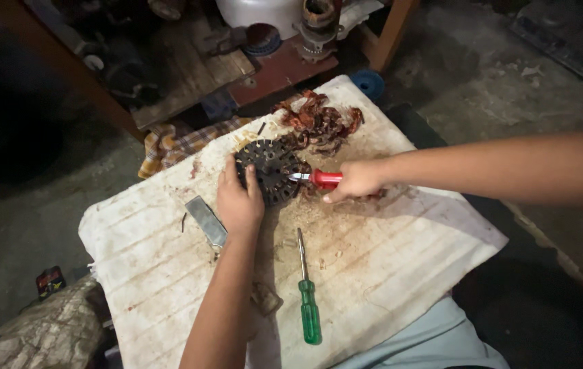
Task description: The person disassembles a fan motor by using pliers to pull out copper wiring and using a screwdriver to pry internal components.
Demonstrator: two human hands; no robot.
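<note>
Now my left hand clamps black slotted round metal core | right hand grips red-handled screwdriver, tip inside slot | risk: I think tip slips toward left fingers.

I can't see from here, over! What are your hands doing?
Left hand steadies round slotted metal core. Right hand grips red-handled tool, tip at core. Green screwdriver lies nearby.

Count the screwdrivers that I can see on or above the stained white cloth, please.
2. The green-handled screwdriver lies on the stained white cloth, near the front edge. The red-handled screwdriver is held in the right hand, its tip at the dark round slotted metal core.
</note>
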